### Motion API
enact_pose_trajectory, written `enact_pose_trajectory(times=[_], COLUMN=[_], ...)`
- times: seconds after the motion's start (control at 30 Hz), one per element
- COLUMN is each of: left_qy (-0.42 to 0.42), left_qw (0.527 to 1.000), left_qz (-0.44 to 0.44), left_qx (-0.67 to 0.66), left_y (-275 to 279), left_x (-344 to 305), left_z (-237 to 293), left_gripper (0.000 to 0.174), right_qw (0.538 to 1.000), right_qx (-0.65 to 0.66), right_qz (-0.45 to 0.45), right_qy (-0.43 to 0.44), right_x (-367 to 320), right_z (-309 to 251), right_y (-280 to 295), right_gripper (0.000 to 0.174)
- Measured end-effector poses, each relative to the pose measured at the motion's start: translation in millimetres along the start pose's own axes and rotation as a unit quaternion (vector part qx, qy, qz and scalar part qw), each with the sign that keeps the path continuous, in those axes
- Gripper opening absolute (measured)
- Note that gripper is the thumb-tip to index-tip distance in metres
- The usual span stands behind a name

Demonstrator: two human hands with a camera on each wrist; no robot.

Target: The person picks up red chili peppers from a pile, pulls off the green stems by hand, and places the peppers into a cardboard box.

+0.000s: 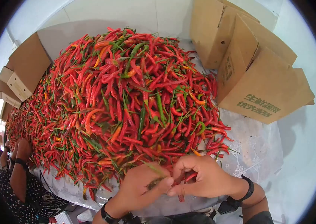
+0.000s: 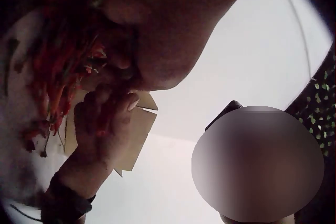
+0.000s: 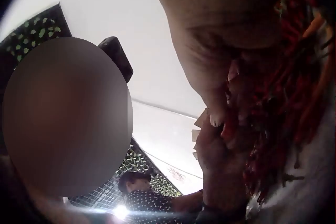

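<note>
A large heap of red chili peppers [image 1: 128, 93], mixed with some green and orange ones, covers the table in the head view. Close together at its near edge are my two hands. My left hand [image 1: 139, 188] has its fingers curled in, with greenish-brown chili stems [image 1: 153, 183] showing between thumb and fingers. Just beside it, my right hand [image 1: 212, 179] grips a red chili pepper [image 1: 191, 176], its thumb and forefinger close to the left thumb. A red chili end [image 1: 181, 195] pokes out below the fingertips. Both wrist views are dark.
Cardboard boxes [image 1: 262, 86] stand at the back right, and an open carton [image 1: 27, 71] sits at the left. A patterned clear cover [image 1: 253, 145] lies over the table. At the far left another person's arm [image 1: 19, 179] reaches to the heap.
</note>
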State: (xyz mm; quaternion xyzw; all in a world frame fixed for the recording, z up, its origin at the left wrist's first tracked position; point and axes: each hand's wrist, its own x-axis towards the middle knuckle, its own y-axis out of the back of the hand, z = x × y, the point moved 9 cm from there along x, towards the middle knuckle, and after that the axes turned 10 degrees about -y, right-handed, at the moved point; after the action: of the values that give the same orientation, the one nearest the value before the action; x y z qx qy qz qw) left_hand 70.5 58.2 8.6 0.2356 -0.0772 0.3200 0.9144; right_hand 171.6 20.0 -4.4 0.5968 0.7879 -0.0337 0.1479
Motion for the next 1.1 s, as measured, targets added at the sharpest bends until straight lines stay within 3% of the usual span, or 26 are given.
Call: enact_pose_trajectory(times=[0.17,0.27,0.37,0.47,0.5,0.63,0.73,0.83,0.93,1.03,1.1], left_qy=[0.003,0.143,0.250,0.122,0.117,0.187,0.176,0.178,0.191,0.189,0.186], left_qw=[1.000,0.954,0.897,0.847,0.820,0.819,0.843,0.832,0.827,0.851,0.865], left_qz=[-0.006,0.040,0.136,0.142,0.174,0.220,0.209,0.215,0.223,0.218,0.217], left_qx=[-0.011,-0.262,-0.339,-0.498,-0.533,-0.495,-0.463,-0.479,-0.480,-0.440,-0.412], left_y=[-2,-8,-5,8,10,13,11,10,9,9,9], left_x=[-1,-11,-22,-12,-10,-15,-15,-17,-15,-13,-16], left_z=[-3,-20,-31,-36,-34,-34,-33,-35,-32,-31,-32], left_gripper=[0.012,0.011,0.014,0.017,0.021,0.019,0.017,0.017,0.017,0.016,0.016], right_qw=[0.999,0.994,0.993,0.964,0.952,0.901,0.929,0.976,0.947,0.915,0.933], right_qx=[-0.045,0.083,0.080,0.258,0.304,0.429,0.356,0.019,-0.202,-0.300,-0.211], right_qz=[-0.013,-0.067,-0.090,-0.025,-0.005,0.057,0.094,0.191,0.242,0.255,0.273], right_qy=[0.013,-0.024,0.012,-0.053,-0.036,-0.030,-0.048,-0.097,0.059,0.085,0.100], right_x=[0,-1,1,9,12,15,16,9,10,8,1], right_z=[-3,1,-4,17,20,34,43,32,9,3,1], right_y=[1,-4,0,39,57,94,96,105,94,83,94], right_gripper=[0.023,0.022,0.019,0.017,0.016,0.016,0.018,0.016,0.013,0.015,0.015])
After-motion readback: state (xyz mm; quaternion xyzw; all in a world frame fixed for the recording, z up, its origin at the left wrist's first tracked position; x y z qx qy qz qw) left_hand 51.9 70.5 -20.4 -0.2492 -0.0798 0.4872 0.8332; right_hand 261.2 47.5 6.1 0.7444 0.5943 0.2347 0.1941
